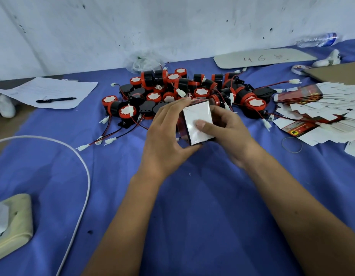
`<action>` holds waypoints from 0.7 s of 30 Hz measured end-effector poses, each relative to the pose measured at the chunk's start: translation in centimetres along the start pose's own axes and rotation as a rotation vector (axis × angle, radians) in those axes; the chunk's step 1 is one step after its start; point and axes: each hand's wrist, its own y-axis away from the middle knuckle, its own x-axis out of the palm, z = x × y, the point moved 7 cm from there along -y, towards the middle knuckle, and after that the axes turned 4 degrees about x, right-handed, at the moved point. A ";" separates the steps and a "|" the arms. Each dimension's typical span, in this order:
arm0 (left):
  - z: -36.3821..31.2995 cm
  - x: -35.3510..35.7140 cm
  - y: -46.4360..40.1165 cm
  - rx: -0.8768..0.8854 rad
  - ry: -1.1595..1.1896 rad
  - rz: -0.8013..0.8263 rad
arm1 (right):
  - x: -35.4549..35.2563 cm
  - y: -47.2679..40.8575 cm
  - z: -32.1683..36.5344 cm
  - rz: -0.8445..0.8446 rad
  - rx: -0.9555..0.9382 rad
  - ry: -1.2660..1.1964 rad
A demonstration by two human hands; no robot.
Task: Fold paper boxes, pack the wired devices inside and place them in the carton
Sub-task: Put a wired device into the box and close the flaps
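Note:
A small paper box (194,114), white on the face turned to me with red and black edges, is held above the blue table at the centre. My left hand (164,134) grips its left side, fingers over the top and thumb under the lower corner. My right hand (224,130) holds its right side, with the thumb pressed on the white face. Behind the box lies a pile of black and red wired devices (184,90) with white connectors. A fanned stack of flat unfolded boxes (320,114) lies at the right.
A white sheet with a black pen (56,100) lies at the left. A white cable (81,176) curves across the blue cloth toward a beige power strip (15,222). A brown cardboard sheet (335,73), a tape roll (301,68), a water bottle (318,40) and a rubber band (292,144) are at the right.

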 end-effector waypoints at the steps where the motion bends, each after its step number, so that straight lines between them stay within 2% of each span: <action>1: 0.2 -0.1 0.0 -0.006 0.016 -0.002 | 0.0 0.1 0.1 0.044 0.020 -0.071; 3: 0.7 -0.1 0.2 -0.029 0.015 0.020 | 0.1 0.2 0.4 0.126 0.033 -0.172; 5: 1.2 0.0 0.2 -0.071 0.041 0.073 | 0.1 0.4 0.9 0.115 0.001 -0.146; 7: 1.6 0.0 0.2 -0.150 0.243 0.085 | -0.1 0.6 2.1 0.030 -0.143 0.140; 9: 2.3 -0.2 0.2 -0.287 0.529 0.017 | 1.1 1.2 3.0 0.016 -0.353 0.591; 10: 2.8 -0.3 0.2 -0.346 0.599 -0.013 | 2.3 1.7 3.1 0.041 -0.447 0.783; 11: 3.2 -0.3 0.4 -0.394 0.580 -0.021 | 3.5 2.1 3.0 0.089 -0.521 0.899; 13: 3.8 -0.1 0.8 -0.455 0.467 -0.012 | 4.8 2.8 3.3 0.143 -0.617 0.888; 15: 4.0 0.2 1.3 -0.489 0.446 -0.040 | 3.3 2.9 4.4 -0.001 -0.660 0.745; 16: 3.9 0.3 1.4 -0.488 0.453 -0.061 | 1.9 3.0 5.2 -0.136 -0.666 0.701; 18: 3.6 0.8 1.6 -0.452 0.459 -0.068 | -1.3 3.3 6.2 -0.478 -0.633 0.785; 20: 3.2 1.8 1.6 -0.435 0.475 -0.023 | -3.6 2.7 5.4 -0.709 -0.374 1.019; 21: 3.1 2.2 1.6 -0.438 0.477 -0.007 | -4.5 2.1 4.3 -0.726 -0.167 1.142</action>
